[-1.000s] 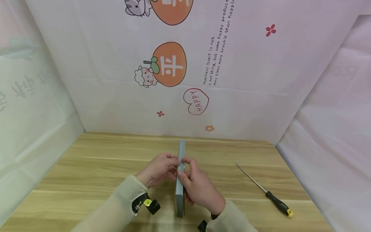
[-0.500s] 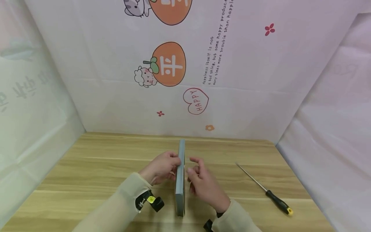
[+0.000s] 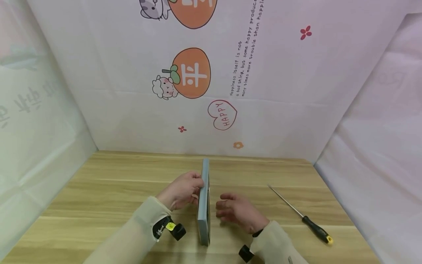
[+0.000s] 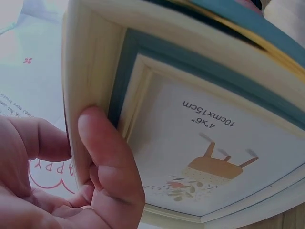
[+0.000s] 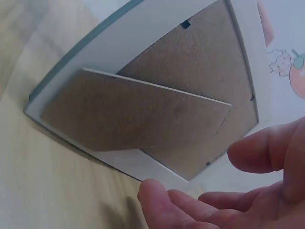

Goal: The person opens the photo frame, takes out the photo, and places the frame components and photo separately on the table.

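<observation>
- the picture frame (image 3: 203, 207) is standing on its edge on the table (image 3: 115, 176), between my hands, its narrow side facing up.
- my left hand (image 3: 184, 189) is doing all the gripping: one finger is pressing the front border, another is lying against the outer edge.
- if that grip starts loosening, i'm judging the frame could be tipping sideways, since its base is so thin and my other hand isn't bracing it.
- the stand flap (image 5: 124, 109) is slanting across the backing board (image 5: 200, 57); if a fingertip is catching its edge and pulling hard, the hinge could be tearing.
- the small dark clips (image 5: 186, 23) are seemingly keeping the board in; careless pushing could be bending them and letting the printed sheet (image 4: 167, 109) slip.
- my right hand (image 3: 242, 213) is holding nothing, thumb apart and fingers bending loosely, hovering just beside the back without touching.
- the screwdriver (image 3: 311, 225) is lying well off to my right; a wide swing could be knocking it.
- from above i'm seeing mostly the top edge and near end; the left wrist view is cutting off part of the front.
- i'm not able to tell whether glass is covering the sheet, or how far the flap is lifting; its hinge is looking faint.
</observation>
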The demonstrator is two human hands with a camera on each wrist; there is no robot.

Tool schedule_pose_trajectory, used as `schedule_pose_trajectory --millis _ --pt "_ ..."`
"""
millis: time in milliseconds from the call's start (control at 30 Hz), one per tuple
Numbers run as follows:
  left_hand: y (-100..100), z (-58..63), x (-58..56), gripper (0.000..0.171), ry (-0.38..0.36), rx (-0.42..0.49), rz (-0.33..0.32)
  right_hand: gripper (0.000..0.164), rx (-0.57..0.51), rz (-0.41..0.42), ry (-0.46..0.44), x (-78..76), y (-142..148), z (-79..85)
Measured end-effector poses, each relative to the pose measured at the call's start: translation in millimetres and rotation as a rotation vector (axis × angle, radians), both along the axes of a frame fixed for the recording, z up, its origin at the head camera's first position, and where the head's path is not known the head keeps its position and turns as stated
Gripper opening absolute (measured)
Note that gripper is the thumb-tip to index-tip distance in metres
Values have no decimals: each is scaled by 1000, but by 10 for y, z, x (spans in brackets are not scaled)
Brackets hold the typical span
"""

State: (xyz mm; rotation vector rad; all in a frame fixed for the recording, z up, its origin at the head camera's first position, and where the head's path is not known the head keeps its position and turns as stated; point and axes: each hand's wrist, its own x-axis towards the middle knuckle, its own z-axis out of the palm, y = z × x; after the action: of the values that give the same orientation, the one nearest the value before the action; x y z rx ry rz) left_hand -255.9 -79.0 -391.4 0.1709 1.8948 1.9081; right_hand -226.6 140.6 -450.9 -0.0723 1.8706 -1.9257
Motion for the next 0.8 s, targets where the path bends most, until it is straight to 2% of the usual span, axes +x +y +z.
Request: schedule_pose_trajectory --millis 333,567,800 --pt "-146 -17 -18 20 -28 37 -25 56 -191 13 -110 -33 22 -123" --pt "-277 -57 -37 14 -50 123 -96 64 -195 13 -139 -55 9 -152" --pt "-354 -129 -82 8 -55 232 -162 61 -184 -3 -137 -48 48 -159"
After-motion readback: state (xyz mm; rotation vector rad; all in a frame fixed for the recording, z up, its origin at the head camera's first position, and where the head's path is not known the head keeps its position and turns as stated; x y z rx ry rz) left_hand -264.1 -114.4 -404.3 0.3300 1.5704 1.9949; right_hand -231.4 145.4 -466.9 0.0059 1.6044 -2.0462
